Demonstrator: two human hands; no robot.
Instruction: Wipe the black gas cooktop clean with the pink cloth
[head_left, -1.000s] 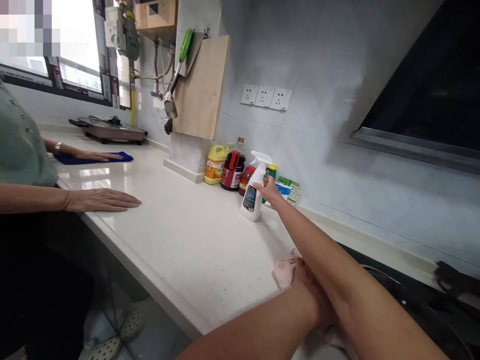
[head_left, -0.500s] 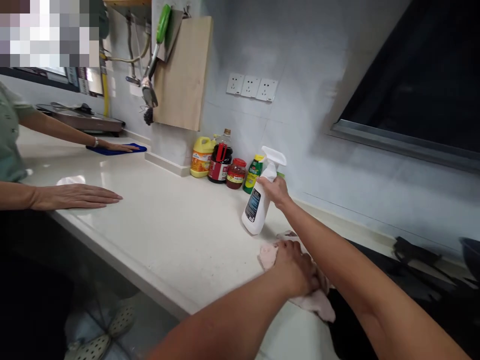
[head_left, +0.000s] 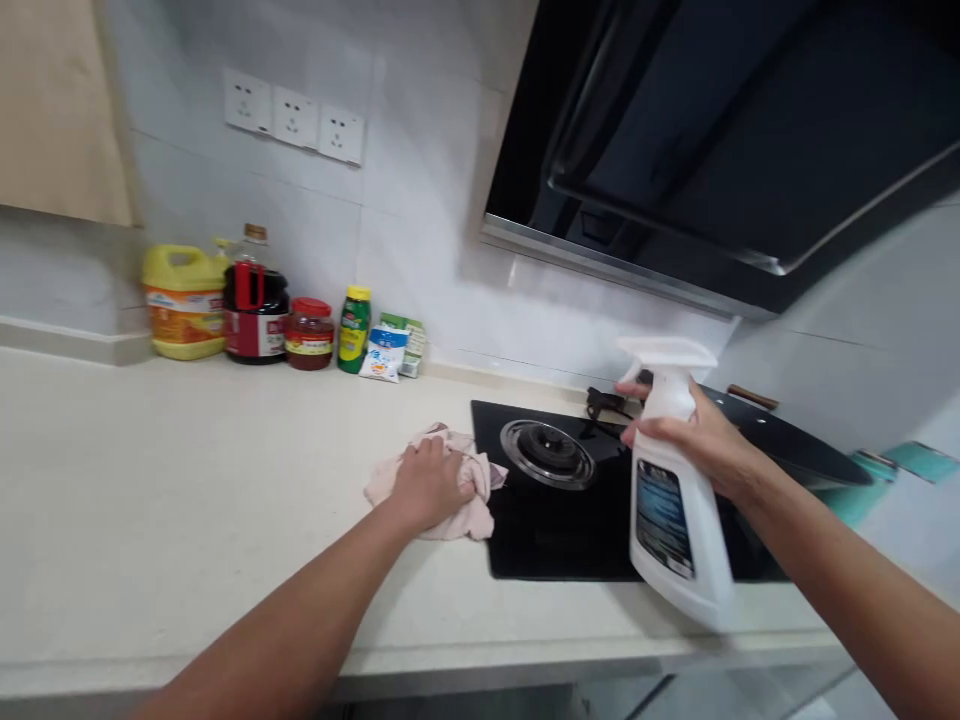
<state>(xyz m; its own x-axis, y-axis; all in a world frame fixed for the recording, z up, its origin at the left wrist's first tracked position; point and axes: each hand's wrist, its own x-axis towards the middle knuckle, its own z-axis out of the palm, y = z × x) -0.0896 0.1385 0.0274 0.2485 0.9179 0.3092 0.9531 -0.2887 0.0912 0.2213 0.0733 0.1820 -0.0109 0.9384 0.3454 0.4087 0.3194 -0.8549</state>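
Observation:
My left hand (head_left: 431, 487) is closed on a crumpled pale pink cloth (head_left: 386, 480), pressing it against the white countertop (head_left: 180, 520) by the left edge of the black gas stove (head_left: 555, 545). Wrapped round the neck of a white spray bottle (head_left: 694, 525), my right hand (head_left: 709, 435) has its index finger near the trigger. The bottle is tilted and hangs in front of the stove, its dark label facing me. It hides part of the stovetop. One round burner (head_left: 547, 453) shows between the two hands.
Along the wall stand a yellow jug (head_left: 187, 305), a dark sauce bottle (head_left: 256, 310), a red-lidded jar (head_left: 309, 335), a green bottle (head_left: 354, 330) and a white packet (head_left: 385, 353). A dark range hood (head_left: 675, 150) overhangs the stove. A wok (head_left: 787, 440) sits at right.
My view has turned right, and the other person has left it. The spray bottle has moved right, from above the counter to the stove. My left hand keeps the cloth near the stove's edge.

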